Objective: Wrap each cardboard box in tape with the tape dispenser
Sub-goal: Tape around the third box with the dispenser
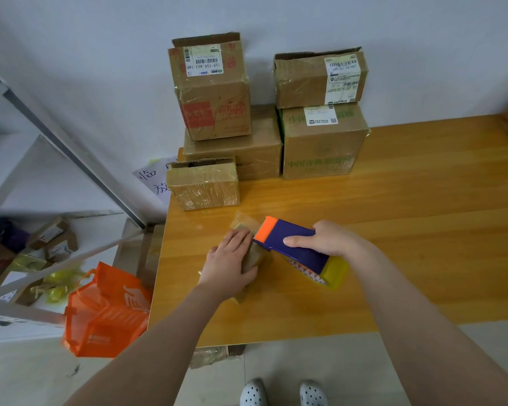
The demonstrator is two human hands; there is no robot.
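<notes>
While the left hand lies flat on a small cardboard box toward the left side of the table, fingers straight and pressing down rather than curled round it, the right hand has its grip wrapped round the purple tape dispenser. The dispenser's orange cutter end sits at the box, just beside the left fingertips.

That closeness is the main hazard: a quick pull could drag the cutter across a finger. The box looks light, and only a flat palm pins it (no real hold on its sides), so the tape's tug may well slide or spin it and lay the strip crooked. Loose tape could also catch on the glossy table, or fold onto itself. Whether the strip is already stuck to the box is too blurred to tell. The stacked boxes at the wall stand well apart.
</notes>
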